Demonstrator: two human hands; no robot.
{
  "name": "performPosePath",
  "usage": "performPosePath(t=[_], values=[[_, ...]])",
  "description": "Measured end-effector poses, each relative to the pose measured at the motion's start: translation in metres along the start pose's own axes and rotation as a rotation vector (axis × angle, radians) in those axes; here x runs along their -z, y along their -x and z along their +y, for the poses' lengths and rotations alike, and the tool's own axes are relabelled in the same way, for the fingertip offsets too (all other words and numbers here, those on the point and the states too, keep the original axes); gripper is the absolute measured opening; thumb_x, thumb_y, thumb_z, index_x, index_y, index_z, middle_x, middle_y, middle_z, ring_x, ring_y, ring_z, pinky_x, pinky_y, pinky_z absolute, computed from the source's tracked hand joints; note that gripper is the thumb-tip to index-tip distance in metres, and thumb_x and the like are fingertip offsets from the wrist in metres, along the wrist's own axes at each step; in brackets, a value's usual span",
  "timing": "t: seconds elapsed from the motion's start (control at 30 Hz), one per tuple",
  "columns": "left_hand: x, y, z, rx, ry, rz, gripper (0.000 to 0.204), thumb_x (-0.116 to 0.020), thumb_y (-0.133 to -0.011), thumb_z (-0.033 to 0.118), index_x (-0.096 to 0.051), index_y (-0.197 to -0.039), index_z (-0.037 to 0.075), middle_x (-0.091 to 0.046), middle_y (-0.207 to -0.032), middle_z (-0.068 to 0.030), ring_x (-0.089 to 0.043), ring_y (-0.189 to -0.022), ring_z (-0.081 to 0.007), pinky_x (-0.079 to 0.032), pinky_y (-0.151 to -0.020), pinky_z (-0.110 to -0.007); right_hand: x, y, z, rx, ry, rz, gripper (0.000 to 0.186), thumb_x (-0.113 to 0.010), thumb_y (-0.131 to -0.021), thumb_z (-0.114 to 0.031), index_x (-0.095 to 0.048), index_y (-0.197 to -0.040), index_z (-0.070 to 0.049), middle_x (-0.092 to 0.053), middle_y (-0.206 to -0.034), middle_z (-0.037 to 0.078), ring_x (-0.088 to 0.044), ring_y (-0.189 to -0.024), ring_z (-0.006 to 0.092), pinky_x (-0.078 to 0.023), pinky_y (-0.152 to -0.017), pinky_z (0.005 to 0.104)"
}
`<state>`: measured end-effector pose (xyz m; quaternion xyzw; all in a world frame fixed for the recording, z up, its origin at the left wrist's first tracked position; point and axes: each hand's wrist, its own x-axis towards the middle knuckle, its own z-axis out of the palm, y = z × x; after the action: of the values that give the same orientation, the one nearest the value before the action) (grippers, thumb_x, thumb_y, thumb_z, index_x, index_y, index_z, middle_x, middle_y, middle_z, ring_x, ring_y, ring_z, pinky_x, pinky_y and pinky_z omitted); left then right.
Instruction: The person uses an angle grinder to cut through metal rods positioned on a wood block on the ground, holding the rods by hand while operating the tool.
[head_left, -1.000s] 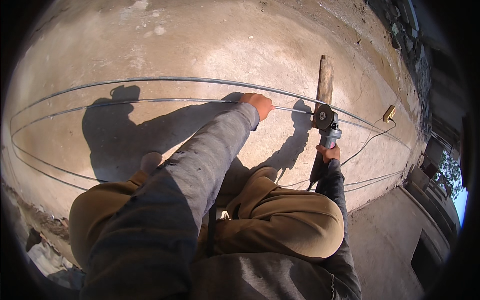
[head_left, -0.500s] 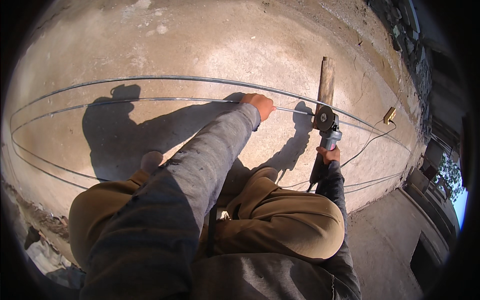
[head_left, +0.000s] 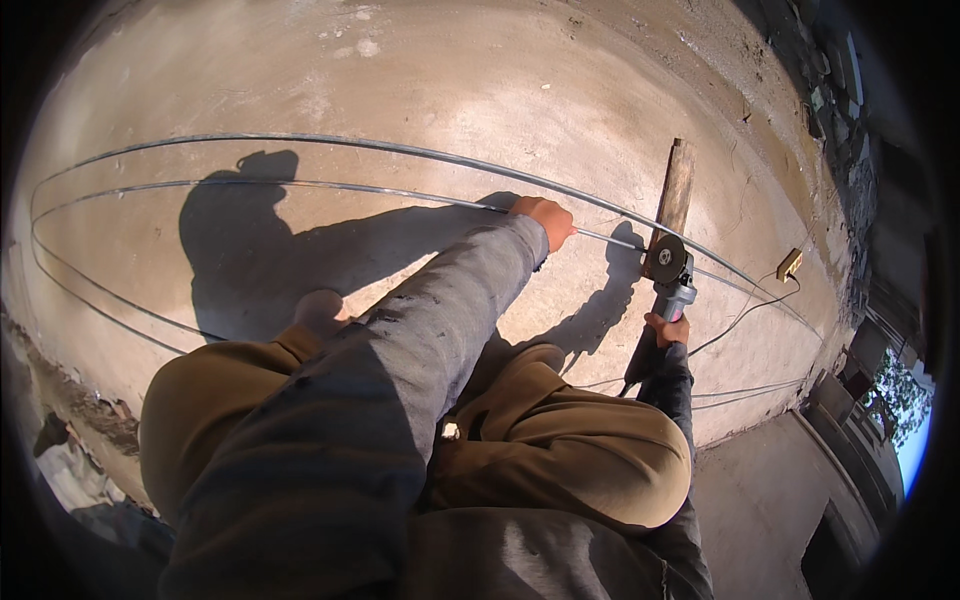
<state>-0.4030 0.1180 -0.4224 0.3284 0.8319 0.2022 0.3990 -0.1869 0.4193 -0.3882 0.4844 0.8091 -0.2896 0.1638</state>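
My left hand (head_left: 543,217) is closed around a thin metal rod (head_left: 400,192) close to the ground, its arm stretched across my knees. In my right hand (head_left: 668,330) is a grey angle grinder (head_left: 679,296), held by its body. The grinder's dark round disc (head_left: 665,259) sits at the rod, just right of my left hand, over the near end of a wooden plank (head_left: 677,190). Whether the disc touches the rod cannot be made out. A second rod length (head_left: 400,150) runs beyond the first and crosses the plank.
The rods bend round in a long loop at the far left and come back near my knees. A power cord (head_left: 740,325) leads to a yellowish socket block (head_left: 789,264) on the concrete floor (head_left: 480,90). Rubble (head_left: 830,130) lies along the upper right edge.
The whole view has shifted slightly, so things appear farther right and a little lower. Both hands keep nearly the same places relative to the rod and plank.
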Motion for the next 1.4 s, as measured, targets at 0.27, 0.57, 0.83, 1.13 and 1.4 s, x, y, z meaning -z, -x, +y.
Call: performPosePath(t=[0.27, 0.57, 0.83, 1.13, 1.4], values=[[-0.006, -0.003, -0.002, -0.062, 0.026, 0.032, 0.037, -0.044, -0.087, 0.038, -0.065, -0.091, 0.008, -0.064, -0.091, -0.0114, -0.06, -0.089, -0.027, -0.047, -0.073, -0.04, 0.008, -0.021, 0.04, 0.053, -0.093, -0.007, 0.043, -0.072, -0.055, -0.015, -0.057, -0.09, 0.005, -0.061, -0.079, 0.011, -0.059, -0.067, 0.0216, -0.048, -0.063, 0.0329], [-0.009, 0.002, -0.008, 0.0, 0.169, 0.016, 0.029, -0.05, -0.085, 0.032, -0.064, -0.101, 0.013, -0.062, -0.101, -0.0096, -0.058, -0.097, -0.0263, -0.046, -0.081, -0.037, 0.002, -0.005, 0.006, 0.04, -0.035, -0.036, 0.045, -0.069, -0.055, -0.014, -0.055, -0.093, 0.004, -0.058, -0.077, 0.009, -0.056, -0.064, 0.0197, -0.046, -0.06, 0.0322], [-0.009, -0.002, -0.004, 0.016, 0.148, 0.051, 0.029, -0.05, -0.084, 0.033, -0.065, -0.099, 0.012, -0.062, -0.101, -0.0099, -0.058, -0.097, -0.0269, -0.046, -0.081, -0.037, 0.008, -0.011, 0.023, -0.011, -0.102, -0.098, 0.046, -0.069, -0.055, -0.013, -0.054, -0.095, 0.004, -0.057, -0.078, 0.009, -0.056, -0.065, 0.02, -0.047, -0.06, 0.0326], [-0.012, -0.003, -0.005, 0.013, 0.143, 0.055, 0.029, -0.05, -0.084, 0.033, -0.065, -0.1, 0.012, -0.062, -0.101, -0.0094, -0.058, -0.097, -0.0265, -0.046, -0.081, -0.037, 0.003, -0.014, 0.023, 0.008, -0.162, -0.058, 0.045, -0.069, -0.055, -0.009, -0.053, -0.095, 0.005, -0.058, -0.08, 0.01, -0.056, -0.065, 0.02, -0.047, -0.059, 0.0313], [-0.011, -0.002, -0.004, 0.004, 0.087, 0.041, 0.029, -0.05, -0.085, 0.032, -0.065, -0.099, 0.012, -0.062, -0.1, -0.0092, -0.058, -0.097, -0.0261, -0.046, -0.08, -0.036, 0.0, 0.004, -0.002, -0.005, -0.09, -0.021, 0.043, -0.069, -0.056, -0.008, -0.053, -0.094, 0.005, -0.057, -0.076, 0.009, -0.056, -0.062, 0.0198, -0.047, -0.057, 0.032]])
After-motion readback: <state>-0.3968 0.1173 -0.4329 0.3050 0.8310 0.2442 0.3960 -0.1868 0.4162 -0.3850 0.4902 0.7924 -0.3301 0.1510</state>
